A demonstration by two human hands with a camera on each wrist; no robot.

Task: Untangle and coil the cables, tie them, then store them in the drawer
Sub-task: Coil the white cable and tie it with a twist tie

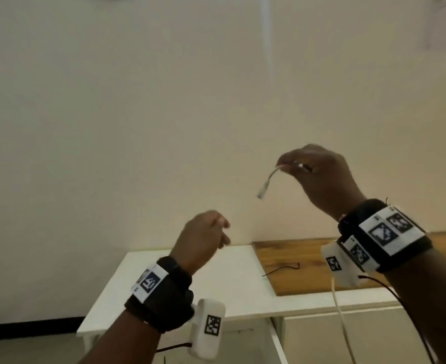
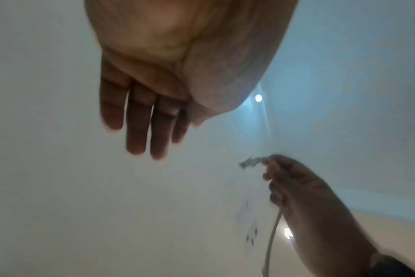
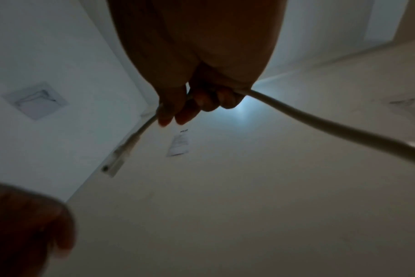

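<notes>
White cable (image 1: pixel 265 183) pinched in raised right hand (image 1: pixel 319 177), left hand (image 1: pixel 203 237) empty

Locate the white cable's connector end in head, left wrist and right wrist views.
Head: connector end of the white cable droops left of the raised right hand, centre-right.
Left wrist: blurred, lower right, poking left from the same hand's fingers.
Right wrist: centre-left, hanging below the fingers, towards the lower left.
Shared landmark: the right hand gripping the cable; the left hand holds nothing.

no readable text; wrist band (image 1: pixel 390 232) markers are coded patterns only.
</notes>
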